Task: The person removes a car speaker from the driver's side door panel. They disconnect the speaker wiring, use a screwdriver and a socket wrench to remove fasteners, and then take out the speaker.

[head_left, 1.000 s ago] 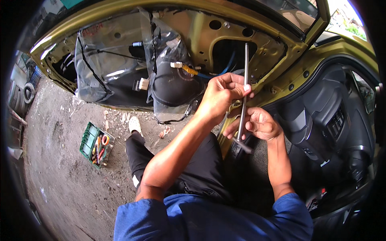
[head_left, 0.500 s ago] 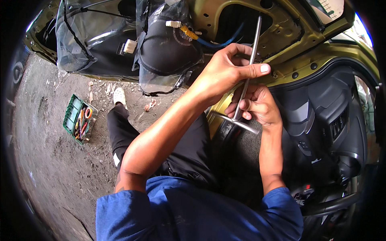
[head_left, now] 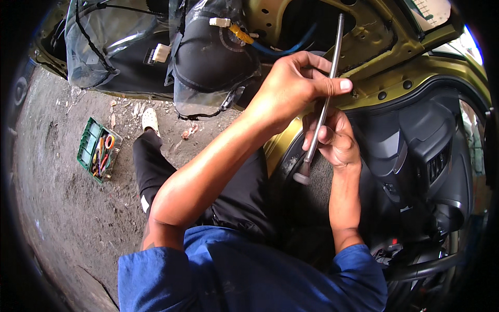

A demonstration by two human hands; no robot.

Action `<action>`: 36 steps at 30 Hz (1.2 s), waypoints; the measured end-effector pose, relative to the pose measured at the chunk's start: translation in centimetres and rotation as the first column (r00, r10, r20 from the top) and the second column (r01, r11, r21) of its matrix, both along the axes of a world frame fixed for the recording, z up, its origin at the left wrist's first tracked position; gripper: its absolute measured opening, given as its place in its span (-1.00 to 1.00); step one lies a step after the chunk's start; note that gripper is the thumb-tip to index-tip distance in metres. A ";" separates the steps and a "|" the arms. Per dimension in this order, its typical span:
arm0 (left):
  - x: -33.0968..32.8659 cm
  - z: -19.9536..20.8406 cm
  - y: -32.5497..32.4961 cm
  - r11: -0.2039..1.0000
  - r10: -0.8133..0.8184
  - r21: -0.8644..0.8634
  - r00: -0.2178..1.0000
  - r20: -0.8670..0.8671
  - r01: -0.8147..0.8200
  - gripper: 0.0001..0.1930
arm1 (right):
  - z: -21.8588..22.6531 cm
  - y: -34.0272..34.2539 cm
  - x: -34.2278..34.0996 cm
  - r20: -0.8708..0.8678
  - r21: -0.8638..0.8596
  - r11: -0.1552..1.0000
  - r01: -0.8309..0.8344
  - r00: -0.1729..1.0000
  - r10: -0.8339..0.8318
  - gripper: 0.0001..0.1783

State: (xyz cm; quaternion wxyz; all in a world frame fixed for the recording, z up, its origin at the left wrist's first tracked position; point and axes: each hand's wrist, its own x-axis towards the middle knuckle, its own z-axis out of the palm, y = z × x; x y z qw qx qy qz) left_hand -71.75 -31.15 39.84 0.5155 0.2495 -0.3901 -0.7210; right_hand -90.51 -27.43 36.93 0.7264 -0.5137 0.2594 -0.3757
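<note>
A long silver T-handle wrench [head_left: 321, 120] stands slanted in front of me, its far end up by the opening in the olive-green door frame. My left hand [head_left: 301, 86] pinches the shaft around its middle, thumb stretched across it. Lower down, the fingers of my right hand [head_left: 340, 139] curl about the shaft just above the handle. The crossbar at the near end looks short and blurred, seen almost end-on. Beyond my hands is the bare inner side of the car door [head_left: 249, 11]; what the wrench's far tip touches, I cannot tell.
Clear plastic sheeting [head_left: 86, 62] hangs on the door. A white connector [head_left: 220, 22] with a yellow-taped blue cable lies across it. The black dashboard [head_left: 410, 135] is at my right. A green toolbox [head_left: 89, 148] with tools sits on the rough floor at left.
The wrench has turned about its shaft, so its crossbar, side-on before, now appears nearly end-on. My right-hand fingers have shifted with it. The view has moved slightly.
</note>
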 end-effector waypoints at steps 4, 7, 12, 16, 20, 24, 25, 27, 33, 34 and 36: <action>0.3 0.4 -0.1 0.998 -0.044 0.046 0.999 -0.009 0.045 -0.67 | 1.0 0.3 -0.1 0.044 0.173 0.967 -0.185 0.983 0.180 -0.39; 0.4 0.4 0.1 0.990 -0.097 0.085 0.985 -0.144 0.110 -0.66 | 1.7 -0.2 0.1 0.068 0.187 0.957 -0.221 0.975 0.212 -0.53; 0.3 0.2 0.1 0.998 -0.057 0.003 0.998 -0.035 0.057 -0.68 | 2.2 -0.1 0.9 -0.226 -0.018 1.000 -0.006 0.974 0.002 -0.61; 0.5 0.0 -0.2 0.993 -0.108 0.043 0.992 -0.066 0.111 -0.74 | 2.6 0.1 0.9 -0.062 0.153 0.983 -0.104 0.991 0.115 -0.51; 0.4 -0.3 -0.4 0.995 -0.095 -0.006 0.992 -0.086 0.095 -0.74 | 2.1 -1.1 0.3 -0.262 0.008 0.998 0.056 0.964 -0.052 -0.73; 0.1 -0.6 -1.0 0.998 -0.062 0.005 0.992 -0.106 0.063 -0.73 | 0.9 -2.8 0.2 -0.171 -0.233 0.896 0.377 0.892 -0.419 -0.78; 0.1 -0.6 -1.1 0.999 -0.041 0.027 0.994 -0.097 0.044 -0.73 | 0.8 -3.1 0.3 -0.162 -0.297 0.862 0.411 0.868 -0.470 -0.75; 0.2 -0.4 -1.4 1.000 0.002 0.004 0.999 -0.055 -0.002 -0.74 | 0.9 -3.5 0.4 -0.048 -0.160 0.902 0.401 0.910 -0.413 -0.66; 0.8 0.0 -1.1 0.993 0.004 0.122 0.998 -0.061 0.004 -0.81 | 1.9 -4.9 2.8 0.076 -0.505 0.748 0.431 0.886 -0.458 -0.25; 0.8 0.0 -1.1 0.980 -0.041 0.182 0.982 -0.186 0.075 -0.83 | 1.9 -5.1 3.4 0.065 -0.421 0.798 0.432 0.892 -0.448 -0.17; 0.6 -0.2 -1.0 0.974 -0.119 0.140 0.928 -0.353 0.178 -0.80 | 2.2 -6.6 4.2 0.113 -0.389 0.851 0.352 0.936 -0.334 -0.09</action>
